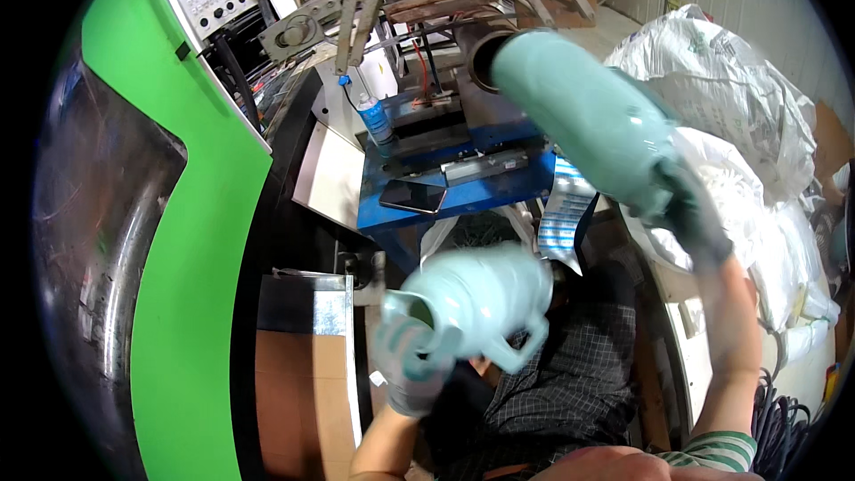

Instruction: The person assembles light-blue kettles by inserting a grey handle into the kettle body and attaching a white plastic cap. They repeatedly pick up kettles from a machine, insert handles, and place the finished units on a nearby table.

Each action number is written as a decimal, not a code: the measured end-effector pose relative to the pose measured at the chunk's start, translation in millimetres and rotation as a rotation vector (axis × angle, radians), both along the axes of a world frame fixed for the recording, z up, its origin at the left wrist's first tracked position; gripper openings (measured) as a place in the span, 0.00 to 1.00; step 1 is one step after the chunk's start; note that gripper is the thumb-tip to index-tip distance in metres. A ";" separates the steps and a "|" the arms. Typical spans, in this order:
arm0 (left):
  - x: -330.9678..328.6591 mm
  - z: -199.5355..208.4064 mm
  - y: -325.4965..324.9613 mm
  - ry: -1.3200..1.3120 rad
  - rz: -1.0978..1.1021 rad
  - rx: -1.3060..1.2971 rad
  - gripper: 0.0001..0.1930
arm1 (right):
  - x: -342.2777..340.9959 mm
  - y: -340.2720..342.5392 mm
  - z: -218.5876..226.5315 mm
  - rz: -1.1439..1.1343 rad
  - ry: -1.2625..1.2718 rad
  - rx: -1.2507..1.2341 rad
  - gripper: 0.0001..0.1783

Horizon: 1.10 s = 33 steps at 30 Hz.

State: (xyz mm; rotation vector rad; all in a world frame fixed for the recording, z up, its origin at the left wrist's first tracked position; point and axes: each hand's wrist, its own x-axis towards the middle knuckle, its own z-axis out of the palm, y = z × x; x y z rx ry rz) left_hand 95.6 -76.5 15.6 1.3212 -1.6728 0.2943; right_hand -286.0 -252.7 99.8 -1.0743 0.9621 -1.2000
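Note:
My gloved left hand (pixel 417 372) is closed around the neck end of a pale teal jug (pixel 485 298), which lies on its side above my lap. Its open mouth faces left and its handle points down. Over at the right, my gloved right hand (pixel 690 214) grips one end of a second teal jug (pixel 583 111). That one is blurred and held slanting, its far end in front of a round metal opening (pixel 485 61) on the machine. Whether it has a handle I cannot tell.
A blue machine table (pixel 481 200) bears a phone (pixel 412 196) and a blue-labelled bottle (pixel 374 118). Printed film (pixel 564 214) hangs at its right. White plastic sacks (pixel 721 89) crowd the right side. A green panel (pixel 191 303) and a cardboard box (pixel 298 392) stand left.

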 end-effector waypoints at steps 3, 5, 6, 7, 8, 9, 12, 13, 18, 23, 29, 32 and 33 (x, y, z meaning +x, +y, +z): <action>-16.2 -24.0 4.4 -0.175 -0.257 0.146 0.14 | 81.2 -39.8 -0.6 0.074 -0.082 0.040 0.41; -12.4 -41.8 24.3 -0.155 -0.402 0.434 0.17 | 137.1 -88.7 -6.9 0.175 -0.217 -0.038 0.40; -17.1 -41.3 24.2 -0.157 -0.449 0.408 0.17 | 142.5 -124.2 -5.4 0.228 -0.209 0.021 0.39; -21.9 -39.7 25.5 -0.160 -0.491 0.391 0.18 | 147.8 -165.0 -8.2 0.283 -0.207 0.091 0.38; -28.7 -40.4 19.8 -0.136 -0.529 0.344 0.18 | 143.1 -208.5 -7.0 0.269 -0.318 0.142 0.37; -32.0 -42.0 15.9 -0.126 -0.552 0.339 0.18 | 140.8 -245.4 -13.4 0.268 -0.444 0.190 0.35; -21.6 -44.3 22.4 -0.093 -0.506 0.302 0.16 | 190.3 -240.1 -20.3 0.283 -0.639 -0.029 0.37; -23.6 -48.8 21.3 -0.099 -0.484 0.274 0.16 | 195.2 -226.2 -25.3 0.240 -0.717 0.023 0.37; -33.0 -53.6 11.7 -0.124 -0.539 0.284 0.15 | 140.9 -243.2 -69.6 0.369 -0.711 -0.148 0.31; -10.9 -72.2 36.5 -0.058 -0.473 0.231 0.21 | 140.7 -25.9 -136.2 0.404 -0.040 -0.271 0.24; -23.9 -17.7 15.5 -0.194 -0.699 0.196 0.27 | -29.0 142.0 -172.4 -0.024 0.218 0.041 0.19; -33.8 -21.5 12.4 -0.274 -0.776 0.286 0.13 | -88.6 176.6 -155.8 -0.435 0.367 0.086 0.19; -48.1 -21.0 11.4 -0.274 -0.839 0.231 0.13 | -115.0 181.0 -154.5 -0.565 0.434 0.069 0.19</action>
